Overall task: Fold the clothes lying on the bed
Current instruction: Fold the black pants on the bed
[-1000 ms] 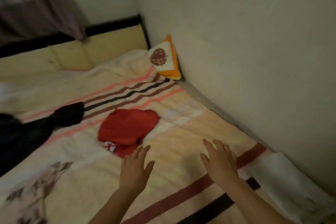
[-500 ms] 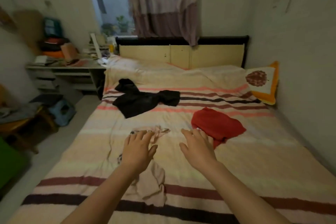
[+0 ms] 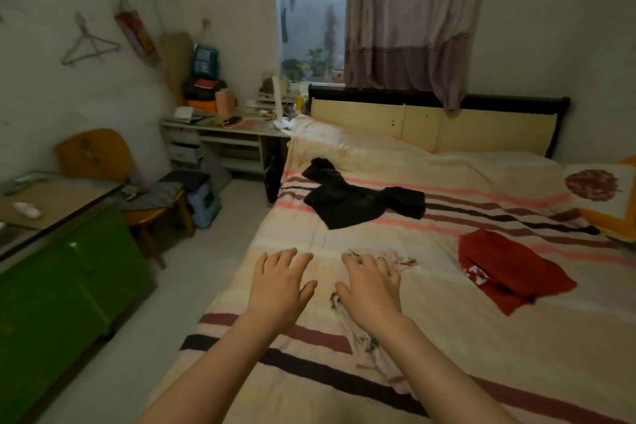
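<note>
Head view: both hands out flat over near part of bed [image 3: 516, 348], fingers straight & spread, palms down, holding nothing. Left hand [image 3: 280, 286] over bare striped blanket, just left of pale patterned garment [image 3: 370, 351]; can't tell if touching blanket or hovering. Right hand [image 3: 370, 289] directly over that garment, fingertips near its far crumpled end; contact not clear either. Garment lies as long narrow strip, long axis running roughly from person's side away toward headboard [image 3: 430, 124], slightly slanted, near end trailing down beside right forearm. So nearest piece sits under right hand, w/ left hand just beside its left edge: judged first pick, right hand closer, left needing small shift rightward to reach cloth. Red garment [image 3: 509, 272] lying flat-ish to right, apart from right hand, further toward wall side & pillow [image 3: 605, 193]. Black garment [image 3: 361, 200] spread crosswise further up bed, well beyond both hands, long axis approx left-right across stripes. None of three looks folded, so task judged at start. Likely next: pinch pale garment at far end & near end, lift, shake out straight along its long axis before folding; risk of bunching since thin & crumpled. Elsewhere: cluttered desk [image 3: 220, 126] left of headboard, green cabinet [image 3: 62, 286] at left, curtain [image 3: 413, 17] over window
</note>
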Motion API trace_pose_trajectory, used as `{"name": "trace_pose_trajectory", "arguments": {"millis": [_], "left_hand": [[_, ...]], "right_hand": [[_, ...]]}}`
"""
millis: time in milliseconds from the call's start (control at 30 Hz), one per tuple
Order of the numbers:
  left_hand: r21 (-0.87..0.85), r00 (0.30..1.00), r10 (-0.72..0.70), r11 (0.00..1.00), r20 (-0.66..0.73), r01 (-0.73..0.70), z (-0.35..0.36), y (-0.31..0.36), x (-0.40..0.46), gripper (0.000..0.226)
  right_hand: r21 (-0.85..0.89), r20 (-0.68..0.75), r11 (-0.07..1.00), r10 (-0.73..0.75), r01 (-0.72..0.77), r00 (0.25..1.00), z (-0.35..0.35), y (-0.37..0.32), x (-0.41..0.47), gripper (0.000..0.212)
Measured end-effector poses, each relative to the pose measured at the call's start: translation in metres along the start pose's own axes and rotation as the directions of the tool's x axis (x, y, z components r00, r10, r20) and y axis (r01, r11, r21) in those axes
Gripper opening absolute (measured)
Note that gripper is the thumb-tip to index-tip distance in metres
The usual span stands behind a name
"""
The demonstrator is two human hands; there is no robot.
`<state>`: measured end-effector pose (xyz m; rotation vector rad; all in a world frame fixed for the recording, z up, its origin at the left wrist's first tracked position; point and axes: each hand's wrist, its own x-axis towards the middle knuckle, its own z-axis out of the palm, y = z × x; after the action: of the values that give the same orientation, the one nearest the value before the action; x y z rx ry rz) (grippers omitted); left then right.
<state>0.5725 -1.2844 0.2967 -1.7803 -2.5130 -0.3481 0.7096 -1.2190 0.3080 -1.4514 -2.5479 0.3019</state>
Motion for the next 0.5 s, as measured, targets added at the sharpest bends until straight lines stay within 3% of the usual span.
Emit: {"name": "trace_pose_trajectory", "arguments": {"millis": [233, 500], "left_hand": [[-0.009, 0.990, -0.139, 0.990, 0.003, 0.139, -0.009, -0.077, -0.014, 0.049], [0.027, 0.980, -0.199, 0.979, -0.011, 0.200, -0.029, -0.192, -0.015, 0.052]], "right_hand": [[-0.039, 0.039, 0.985, -0.167, 0.169, 0.985, 0.020, -0.074, 0.028, 0.048], [-0.048, 0.068, 0.978, -0.201, 0.205, 0.977, 0.063, -0.181, 0.048, 0.045]]}}
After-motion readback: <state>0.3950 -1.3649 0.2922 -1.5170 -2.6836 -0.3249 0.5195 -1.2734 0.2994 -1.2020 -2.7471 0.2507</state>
